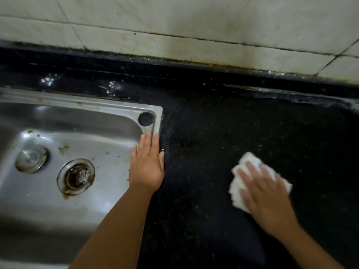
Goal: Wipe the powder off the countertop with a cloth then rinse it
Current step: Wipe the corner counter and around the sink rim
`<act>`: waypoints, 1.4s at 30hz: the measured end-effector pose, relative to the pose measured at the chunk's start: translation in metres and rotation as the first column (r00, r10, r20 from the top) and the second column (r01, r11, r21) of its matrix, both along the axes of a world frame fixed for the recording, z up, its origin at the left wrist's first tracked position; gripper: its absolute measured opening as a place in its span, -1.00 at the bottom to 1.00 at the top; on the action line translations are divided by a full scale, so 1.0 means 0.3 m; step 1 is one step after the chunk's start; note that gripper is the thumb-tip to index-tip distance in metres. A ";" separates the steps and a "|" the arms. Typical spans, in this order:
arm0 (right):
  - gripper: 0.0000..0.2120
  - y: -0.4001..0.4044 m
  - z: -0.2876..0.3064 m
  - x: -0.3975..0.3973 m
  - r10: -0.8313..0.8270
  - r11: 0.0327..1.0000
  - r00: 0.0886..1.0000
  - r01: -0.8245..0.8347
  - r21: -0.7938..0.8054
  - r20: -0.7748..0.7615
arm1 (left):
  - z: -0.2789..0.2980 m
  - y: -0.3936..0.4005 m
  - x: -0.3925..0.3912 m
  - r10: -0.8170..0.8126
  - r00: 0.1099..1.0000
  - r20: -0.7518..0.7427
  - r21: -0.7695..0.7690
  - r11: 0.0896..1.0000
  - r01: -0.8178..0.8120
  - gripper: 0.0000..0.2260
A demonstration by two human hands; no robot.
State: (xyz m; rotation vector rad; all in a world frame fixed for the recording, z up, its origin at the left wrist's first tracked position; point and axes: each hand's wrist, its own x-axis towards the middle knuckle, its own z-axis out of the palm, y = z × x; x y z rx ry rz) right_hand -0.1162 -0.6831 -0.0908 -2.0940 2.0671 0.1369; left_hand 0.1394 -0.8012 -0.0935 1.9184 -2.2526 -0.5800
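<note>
**Cloth pressed flat on the dark worktop**

Cloth (252,177), white and crumpled, lies on the black worktop (223,123) well to the right of the sink (81,117). The right hand (266,193) lies on top of it, fingers straight and spread, palm pressing down; the hand is blurred, and the cloth shows past the fingertips and at both sides of the hand. Fine pale powder (194,144) speckles the worktop between the sink and the cloth and farther back toward the wall.

The left hand (147,164) lies flat, fingers straight and close together, on the sink's right rim, its fingertips just short of a round black plug (145,118) in the rim's back corner. It holds nothing.

In the steel basin, a rust-stained drain (76,176) sits beside a smaller round metal fitting (31,159). Stained pale tiles (174,26) run along the back of the worktop.
</note>
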 end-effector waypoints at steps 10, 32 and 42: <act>-0.15 -0.477 0.014 0.231 -0.141 0.989 0.990 0.141 0.046 0.009 | 0.003 -0.006 -0.003 0.002 1.000 0.030 -0.021 1.000 -0.001 -0.41; -0.53 -0.364 0.032 0.369 -0.055 0.998 0.986 0.052 0.025 0.158 | 0.078 0.283 0.144 -0.026 0.998 0.050 -0.072 0.997 0.029 -0.30; -0.51 0.150 -0.013 0.646 -0.011 0.992 0.998 0.018 -0.126 0.058 | 0.050 0.639 0.542 0.052 0.989 0.137 -0.112 0.993 -0.037 -0.45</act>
